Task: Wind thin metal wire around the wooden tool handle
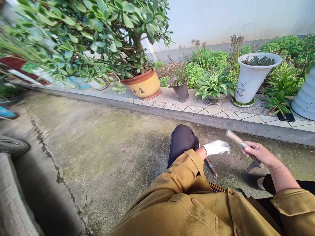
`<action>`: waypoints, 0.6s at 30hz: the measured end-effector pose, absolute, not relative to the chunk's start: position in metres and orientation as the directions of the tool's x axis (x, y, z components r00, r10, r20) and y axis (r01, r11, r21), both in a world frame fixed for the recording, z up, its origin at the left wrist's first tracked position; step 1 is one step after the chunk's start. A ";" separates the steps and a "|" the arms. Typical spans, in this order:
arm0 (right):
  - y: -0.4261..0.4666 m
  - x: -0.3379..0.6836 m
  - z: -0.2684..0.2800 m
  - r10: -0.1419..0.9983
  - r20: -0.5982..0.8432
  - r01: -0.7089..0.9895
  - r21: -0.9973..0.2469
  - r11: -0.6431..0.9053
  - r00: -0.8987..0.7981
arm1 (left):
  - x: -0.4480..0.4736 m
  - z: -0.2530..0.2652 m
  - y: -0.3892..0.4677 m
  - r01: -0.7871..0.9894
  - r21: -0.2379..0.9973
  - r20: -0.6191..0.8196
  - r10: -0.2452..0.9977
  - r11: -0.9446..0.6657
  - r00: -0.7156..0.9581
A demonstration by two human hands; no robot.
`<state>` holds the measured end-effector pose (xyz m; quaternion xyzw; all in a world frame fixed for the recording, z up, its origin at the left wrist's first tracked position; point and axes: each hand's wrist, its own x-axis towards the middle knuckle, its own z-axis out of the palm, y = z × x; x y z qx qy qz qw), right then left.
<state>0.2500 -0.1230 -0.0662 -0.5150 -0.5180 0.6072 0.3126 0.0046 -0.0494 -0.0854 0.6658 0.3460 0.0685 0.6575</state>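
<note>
My left hand (216,147), in a white glove, hangs over my bent knee with its fingers stretched out and drooping, apparently holding nothing. Bare, my right hand (258,153) is closed around a small hand tool near its metal collar. The tool's pale wooden handle (233,136) points up and to the left. A greyish blade-like part (255,166) shows below the hand; its full shape is hidden. Beneath my left wrist is a thin reddish-brown stick-like thing (211,167), partly covered by my sleeve.
Along the tiled ledge (201,111) stand a yellow pot (145,86) with a large succulent, a small dark pot (180,92), a leafy plant (215,82) and a tall white planter (246,83). A dark phone-like slab (286,116) lies near the edge. The concrete floor (110,147) is cracked.
</note>
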 end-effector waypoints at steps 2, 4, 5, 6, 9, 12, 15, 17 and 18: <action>-0.118 0.255 -0.077 0.965 -0.254 0.134 -0.960 -0.244 -0.065 | 0.006 -0.082 -0.055 0.380 0.919 -0.375 0.527 0.104 0.763; -0.114 0.259 -0.091 0.959 -0.266 0.286 -0.915 -0.284 0.098 | 0.008 -0.080 -0.060 0.405 0.907 -0.406 0.494 0.116 0.769; -0.112 0.260 -0.099 0.949 -0.275 0.424 -0.849 -0.315 0.153 | 0.008 -0.079 -0.062 0.415 0.902 -0.419 0.479 0.121 0.771; -0.110 0.261 -0.105 0.941 -0.281 0.573 -0.747 -0.338 0.189 | 0.009 -0.078 -0.064 0.424 0.897 -0.429 0.465 0.121 0.774; -0.109 0.257 -0.118 0.925 -0.345 0.862 -0.409 -0.299 0.157 | 0.008 -0.072 -0.065 0.439 0.893 -0.434 0.446 0.098 0.783; -0.113 0.249 -0.118 0.873 -0.486 0.912 -0.376 -0.162 -0.045 | 0.004 -0.060 -0.063 0.431 0.900 -0.410 0.472 0.070 0.780; -0.121 0.239 -0.113 0.733 -0.634 0.850 -0.505 -0.150 -0.248 | -0.002 -0.047 -0.063 0.403 0.913 -0.377 0.504 0.061 0.777; -0.127 0.233 -0.108 0.618 -0.698 0.779 -0.590 -0.210 -0.362 | -0.006 -0.040 -0.065 0.381 0.919 -0.369 0.558 0.101 0.743; -0.129 0.231 -0.104 0.566 -0.709 0.741 -0.628 -0.238 -0.419 | -0.008 -0.038 -0.065 0.364 0.923 -0.364 0.598 0.128 0.714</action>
